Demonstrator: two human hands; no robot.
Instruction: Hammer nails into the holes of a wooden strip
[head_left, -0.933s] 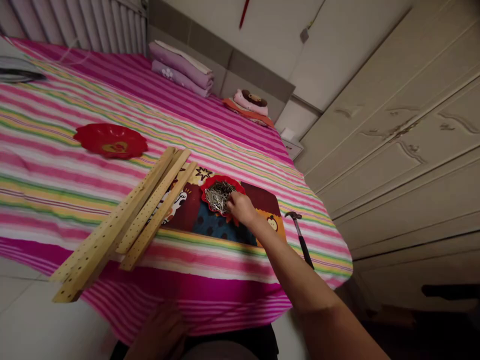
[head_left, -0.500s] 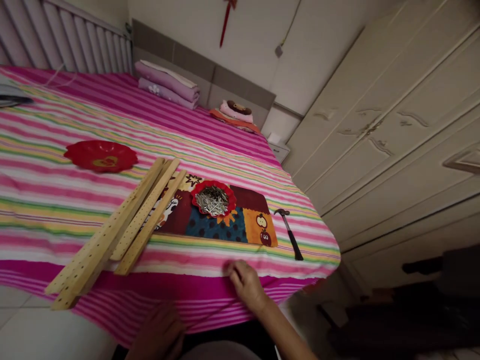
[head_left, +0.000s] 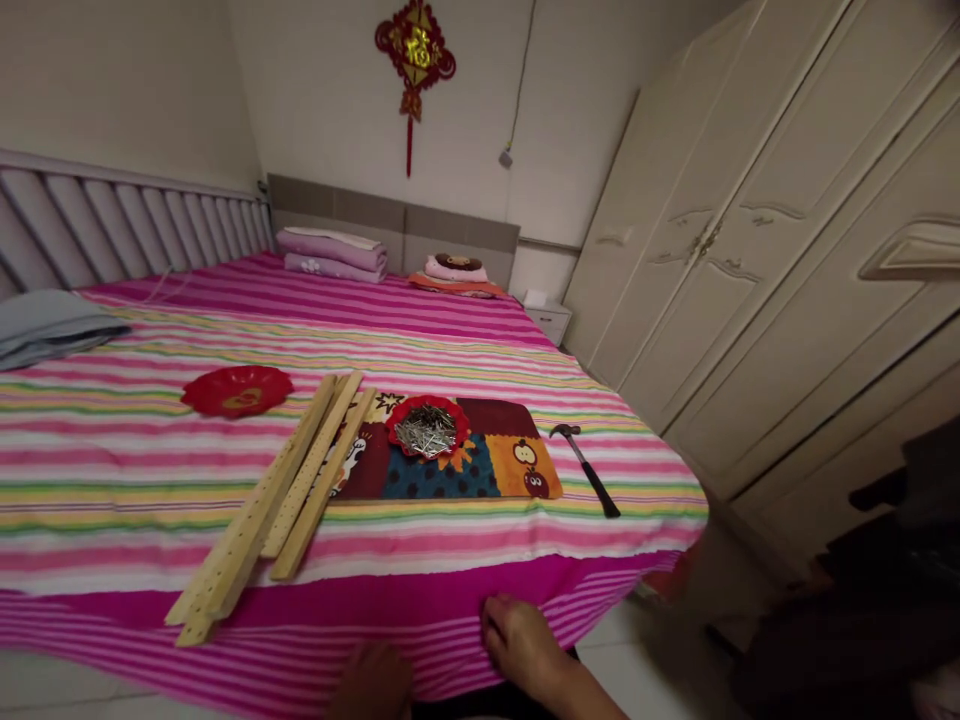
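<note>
My right hand is low at the near edge of the bed, over the hanging striped sheet, its fingers curled in. Whether anything is between them is hidden. My left hand is at the bottom edge, dark and blurred, its fingers unclear. Beyond them lies a patterned board bearing a red scalloped dish full of metal nails. Several wooden strips with holes lie slantwise left of the dish, partly over the board. A claw hammer rests to the board's right.
Another red scalloped plate lies left of the strips. Grey folded cloth is at the far left. Folded bedding sits by the headboard. A cream wardrobe stands along the right, with dark items at lower right.
The camera view has tilted up and levelled, showing more wall and the red hanging ornament. Both hands appear lower and further right in view. The strips, dish and hammer lie as before.
</note>
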